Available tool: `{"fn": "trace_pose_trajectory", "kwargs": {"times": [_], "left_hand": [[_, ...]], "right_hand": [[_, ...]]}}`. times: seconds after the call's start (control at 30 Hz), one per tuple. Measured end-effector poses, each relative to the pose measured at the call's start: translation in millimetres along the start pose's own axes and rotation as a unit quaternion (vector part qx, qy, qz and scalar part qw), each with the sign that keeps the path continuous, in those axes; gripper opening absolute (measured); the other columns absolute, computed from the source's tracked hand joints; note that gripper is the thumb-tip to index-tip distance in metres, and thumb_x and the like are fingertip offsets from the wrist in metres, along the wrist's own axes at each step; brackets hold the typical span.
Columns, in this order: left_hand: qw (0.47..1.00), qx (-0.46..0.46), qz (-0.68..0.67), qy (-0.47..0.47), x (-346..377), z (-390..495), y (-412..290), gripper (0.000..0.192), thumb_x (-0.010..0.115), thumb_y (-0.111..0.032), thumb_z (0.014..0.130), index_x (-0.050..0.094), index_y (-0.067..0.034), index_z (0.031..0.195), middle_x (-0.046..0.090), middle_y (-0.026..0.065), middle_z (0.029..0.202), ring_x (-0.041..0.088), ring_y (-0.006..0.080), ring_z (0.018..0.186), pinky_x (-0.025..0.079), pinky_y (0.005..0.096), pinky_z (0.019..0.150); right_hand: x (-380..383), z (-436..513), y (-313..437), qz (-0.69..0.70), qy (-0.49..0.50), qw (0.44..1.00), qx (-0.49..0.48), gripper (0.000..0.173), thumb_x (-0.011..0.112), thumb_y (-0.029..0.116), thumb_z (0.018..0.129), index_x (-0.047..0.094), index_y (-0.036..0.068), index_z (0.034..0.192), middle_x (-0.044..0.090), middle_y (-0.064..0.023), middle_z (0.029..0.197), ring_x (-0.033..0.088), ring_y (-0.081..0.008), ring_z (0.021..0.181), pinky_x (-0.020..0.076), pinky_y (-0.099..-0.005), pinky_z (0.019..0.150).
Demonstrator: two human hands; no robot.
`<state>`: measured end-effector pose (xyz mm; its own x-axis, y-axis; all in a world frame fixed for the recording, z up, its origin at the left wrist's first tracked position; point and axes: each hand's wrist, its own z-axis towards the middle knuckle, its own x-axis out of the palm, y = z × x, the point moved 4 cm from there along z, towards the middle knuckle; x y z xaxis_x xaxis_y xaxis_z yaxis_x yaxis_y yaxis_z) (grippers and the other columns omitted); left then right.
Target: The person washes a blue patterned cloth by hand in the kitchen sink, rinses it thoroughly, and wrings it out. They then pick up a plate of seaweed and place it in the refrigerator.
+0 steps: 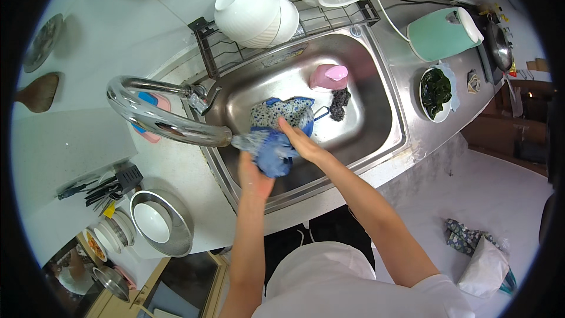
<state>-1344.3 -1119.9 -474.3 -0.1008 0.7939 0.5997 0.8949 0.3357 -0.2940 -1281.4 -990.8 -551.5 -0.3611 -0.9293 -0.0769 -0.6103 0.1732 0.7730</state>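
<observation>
Both my hands hold a wet-looking cloth (pixel 282 112) with a blue floral print and blue trim, over the stainless steel sink (pixel 371 132). A thin blue loop or strap sticks out on its right side. My left hand (pixel 256 179) grips the bunched, blurred blue end just below the mouth of the chrome faucet (pixel 170 130). My right hand (pixel 302 143) lies along the right of the bundle, its thumb on the printed part. Farther back in the basin are a pink bottle (pixel 324 77) and a dark mesh scrubber (pixel 339 105).
White bowls (pixel 247 13) rest on a wire rack (pixel 220 59) behind the sink. On the right stand a green electric kettle (pixel 437 35) and a bowl of dark leafy food (pixel 436 92). A metal colander (pixel 181 234) holding a white bowl (pixel 152 221) sits at left.
</observation>
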Motion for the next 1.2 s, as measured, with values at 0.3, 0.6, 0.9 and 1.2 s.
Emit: {"fn": "trace_pose_trajectory", "kwargs": {"times": [0.3, 0.6, 0.9, 1.2], "left_hand": [[0.972, 0.180, 0.080, -0.125, -86, 1, -89, 0.031, 0.045, -0.023, 0.100, 0.045, -0.012, 0.129, 0.055, 0.0121, 0.125, 0.053, 0.0252, 0.120, 0.047, 0.0450, 0.097], [0.986, -0.034, 0.108, 0.124, -9, 30, 2, 0.046, 0.056, -0.045, 0.094, 0.057, -0.006, 0.118, 0.062, 0.0065, 0.113, 0.061, 0.0179, 0.095, 0.052, 0.0331, 0.079], [0.997, -0.041, 0.063, -0.017, -77, 66, 31, 0.025, 0.052, -0.031, 0.094, 0.061, -0.008, 0.092, 0.064, 0.0039, 0.089, 0.063, 0.0181, 0.077, 0.052, 0.0330, 0.070], [0.717, 0.370, 0.590, -0.039, 32, -3, -76, 0.050, 0.074, -0.023, 0.081, 0.056, 0.010, 0.115, 0.057, 0.0204, 0.112, 0.052, 0.0358, 0.110, 0.037, 0.0405, 0.100]], "right_hand": [[-66, -36, -12, -0.102, -0.084, 0.955, -0.266, 0.027, 0.073, 0.017, 0.075, 0.066, 0.001, 0.096, 0.065, -0.0113, 0.104, 0.060, -0.0281, 0.101, 0.0478, -0.0379, 0.087], [71, -86, 80, -0.362, -0.092, 0.844, -0.385, 0.019, 0.064, 0.027, 0.076, 0.062, 0.010, 0.067, 0.059, -0.0048, 0.061, 0.060, -0.0237, 0.075, 0.0360, -0.0426, 0.082], [57, -51, 56, -0.285, -0.260, 0.887, -0.255, 0.048, 0.051, 0.028, 0.092, 0.062, 0.006, 0.050, 0.058, -0.0153, 0.051, 0.055, -0.0327, 0.049, 0.0354, -0.0425, 0.067], [-66, -34, 61, -0.084, -0.393, 0.870, -0.285, 0.027, 0.058, 0.020, 0.095, 0.068, -0.001, 0.080, 0.062, -0.0143, 0.093, 0.056, -0.0281, 0.095, 0.0433, -0.0355, 0.086]]}}
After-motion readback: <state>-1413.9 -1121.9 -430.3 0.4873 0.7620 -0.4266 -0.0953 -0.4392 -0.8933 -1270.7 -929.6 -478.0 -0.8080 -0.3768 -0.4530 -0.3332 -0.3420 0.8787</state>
